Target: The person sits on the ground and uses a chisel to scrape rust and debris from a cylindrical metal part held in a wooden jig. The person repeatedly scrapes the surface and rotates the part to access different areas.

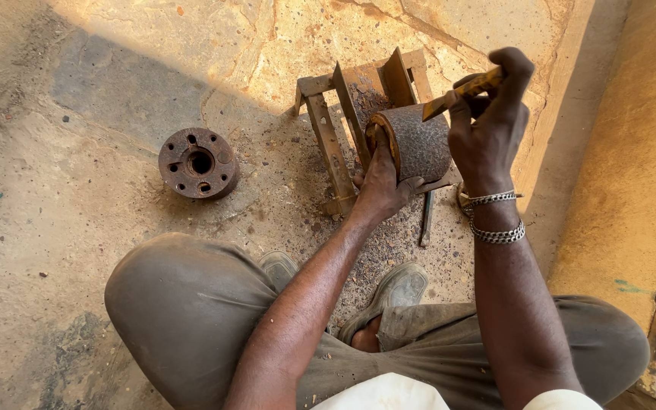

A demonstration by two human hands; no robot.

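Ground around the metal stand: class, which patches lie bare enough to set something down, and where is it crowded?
Bare: ground above the rusty disc, and left of it. Crowded: the stand, cylinder, both hands and debris before the feet.

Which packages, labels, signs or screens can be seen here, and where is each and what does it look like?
None: no package, label, sign or screen is in view.
What is there: a rusty cylinder on a metal stand, steadied by the left hand.
A yellowish flat tool in the right hand, its tip against the cylinder.
A round rusty flange with holes, lying on the ground to the left.
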